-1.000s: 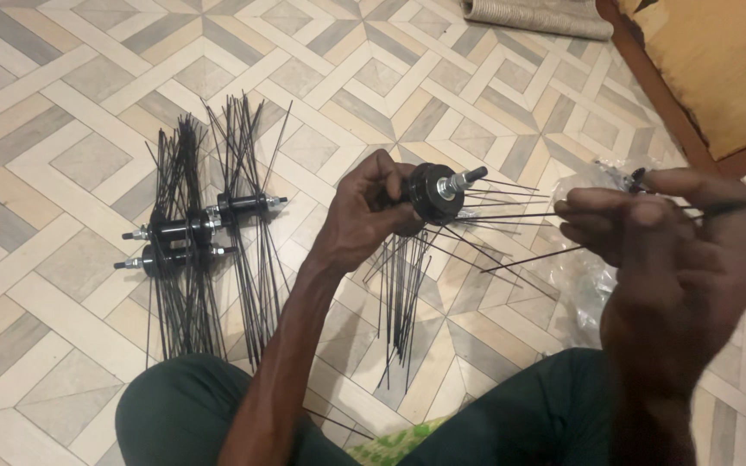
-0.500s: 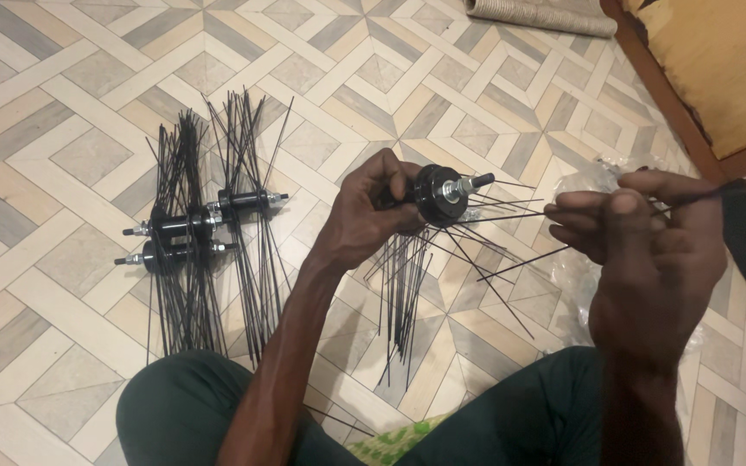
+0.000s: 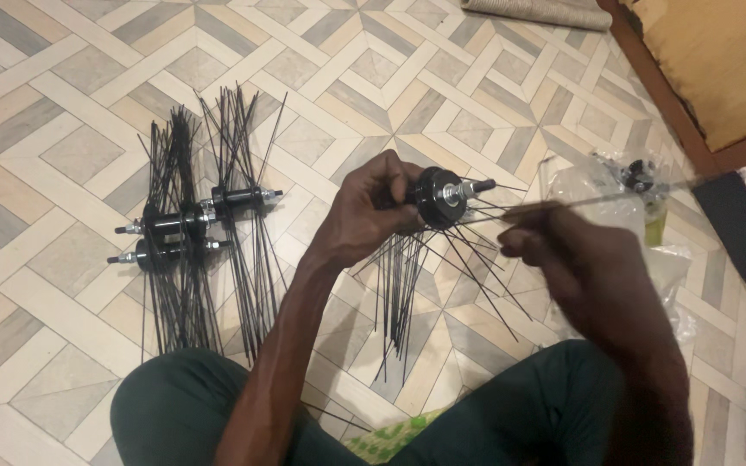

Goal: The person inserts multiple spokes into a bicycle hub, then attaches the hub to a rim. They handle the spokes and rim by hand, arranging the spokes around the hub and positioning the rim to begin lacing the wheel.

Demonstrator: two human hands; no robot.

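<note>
Patterned tile floor. Left hand clamped on black hub, spokes fanning below. Right hand dropped lower than moment ago, fingers pinching single spoke, tip nearer hub flange. Finished hubs lie left.

Bare forearms, no sleeves, and dark green trousers on both legs.

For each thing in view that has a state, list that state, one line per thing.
Left hand: grip closed on the black wheel hub, held up off the floor.
Right hand: pinching a single spoke.
Wheel hub: partly laced, spokes hanging loose.
Three laced hubs: lying on the tiled floor.
Plastic bag: on the floor, crumpled.
</note>
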